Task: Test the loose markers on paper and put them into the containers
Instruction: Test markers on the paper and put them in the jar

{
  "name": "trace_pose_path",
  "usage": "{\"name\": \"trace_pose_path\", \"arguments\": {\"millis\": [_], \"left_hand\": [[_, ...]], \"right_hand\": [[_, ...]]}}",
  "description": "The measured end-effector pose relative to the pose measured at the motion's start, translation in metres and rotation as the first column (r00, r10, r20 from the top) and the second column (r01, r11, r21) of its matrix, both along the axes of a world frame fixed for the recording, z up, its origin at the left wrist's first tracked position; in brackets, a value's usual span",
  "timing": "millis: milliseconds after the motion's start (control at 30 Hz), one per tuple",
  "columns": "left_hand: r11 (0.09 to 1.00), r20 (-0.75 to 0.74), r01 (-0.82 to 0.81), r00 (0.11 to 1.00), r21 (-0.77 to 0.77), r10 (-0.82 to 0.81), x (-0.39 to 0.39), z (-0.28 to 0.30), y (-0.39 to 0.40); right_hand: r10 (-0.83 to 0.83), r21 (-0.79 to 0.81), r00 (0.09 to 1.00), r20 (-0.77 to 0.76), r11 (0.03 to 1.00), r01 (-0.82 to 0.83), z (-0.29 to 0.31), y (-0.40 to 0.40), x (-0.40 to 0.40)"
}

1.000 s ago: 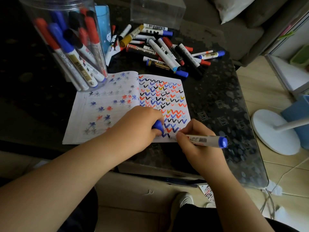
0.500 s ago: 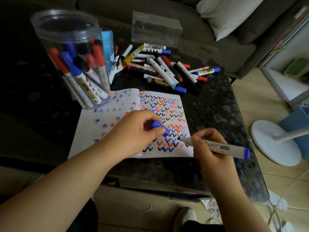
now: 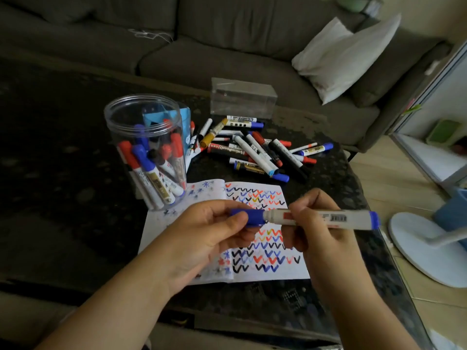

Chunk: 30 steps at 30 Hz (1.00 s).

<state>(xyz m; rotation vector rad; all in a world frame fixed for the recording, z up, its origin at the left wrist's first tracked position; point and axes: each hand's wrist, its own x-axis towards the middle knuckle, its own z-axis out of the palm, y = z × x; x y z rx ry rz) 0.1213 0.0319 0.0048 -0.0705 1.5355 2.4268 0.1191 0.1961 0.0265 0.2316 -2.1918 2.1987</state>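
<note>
A blue whiteboard marker (image 3: 336,218) lies level above the open notebook (image 3: 267,261). My right hand (image 3: 316,223) grips its white barrel. My left hand (image 3: 209,233) pinches the blue cap (image 3: 249,215), which sits on the marker's tip end. The notebook's pages carry rows of blue, red and black check marks. A clear round jar (image 3: 149,152) at the left holds several red, blue and black markers. Loose markers (image 3: 260,150) lie in a pile behind the notebook. A clear rectangular box (image 3: 242,98) stands at the back.
All of this sits on a dark glass table (image 3: 336,178) whose right edge runs beside a wooden floor. A white fan base (image 3: 424,251) stands on that floor at the right. A grey sofa with a white pillow (image 3: 346,56) lies beyond the table. A light blue holder (image 3: 183,116) stands behind the jar.
My right hand has lifted the marker off the page and turned it level. My left hand has brought the blue cap up onto its tip. The view has tilted upward.
</note>
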Motion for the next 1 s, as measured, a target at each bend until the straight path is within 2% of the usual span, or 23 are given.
{"name": "trace_pose_path", "arguments": {"millis": [100, 200, 333, 400, 533, 667, 733, 833, 900, 967, 1000], "left_hand": [[0.997, -0.024, 0.054, 0.998, -0.060, -0.056, 0.004, 0.003, -0.005], [0.973, -0.053, 0.115, 0.990, -0.200, -0.128, 0.007, 0.007, -0.012], [0.919, -0.079, 0.167, 0.975, -0.358, -0.208, 0.013, 0.009, -0.016], [0.929, -0.089, 0.150, 0.978, -0.338, -0.190, 0.017, 0.011, -0.016], [0.954, -0.111, 0.108, 0.983, -0.280, -0.144, 0.020, 0.014, -0.017], [0.965, -0.130, 0.092, 0.983, -0.246, -0.127, 0.024, 0.015, -0.018], [0.965, -0.138, 0.042, 0.987, -0.258, -0.080, 0.024, 0.015, -0.018], [0.934, -0.179, -0.128, 0.981, -0.333, 0.070, 0.015, 0.012, -0.023], [0.872, -0.257, -0.274, 0.950, -0.405, 0.180, 0.006, 0.010, -0.034], [0.804, -0.321, -0.398, 0.907, -0.442, 0.273, 0.000, 0.010, -0.046], [0.784, -0.338, -0.439, 0.889, -0.438, 0.309, -0.002, 0.011, -0.051]], "right_hand": [[0.050, 0.028, 0.998, 0.041, 0.998, -0.051, 0.002, -0.004, 0.000], [0.064, 0.076, 0.997, 0.052, 0.995, -0.068, 0.005, -0.005, -0.001], [0.003, 0.103, 1.000, 0.018, 0.995, -0.005, 0.005, -0.011, -0.003], [-0.043, 0.065, 0.999, -0.014, 0.997, 0.043, 0.003, -0.016, -0.002], [-0.041, -0.083, 0.999, -0.035, 0.996, 0.038, -0.003, -0.029, 0.003], [-0.019, -0.124, 0.999, -0.025, 0.992, 0.016, -0.001, -0.037, 0.001], [0.013, -0.162, 0.999, 0.048, 0.987, -0.005, 0.000, -0.040, -0.002], [0.087, -0.236, 0.967, 0.240, 0.971, -0.028, -0.004, -0.043, -0.003], [0.066, -0.133, 0.934, 0.351, 0.991, -0.020, -0.008, -0.045, -0.001], [-0.062, 0.161, 0.930, 0.362, 0.987, 0.003, -0.011, -0.043, 0.001], [-0.123, 0.295, 0.947, 0.297, 0.955, 0.032, -0.011, -0.041, 0.002]]}}
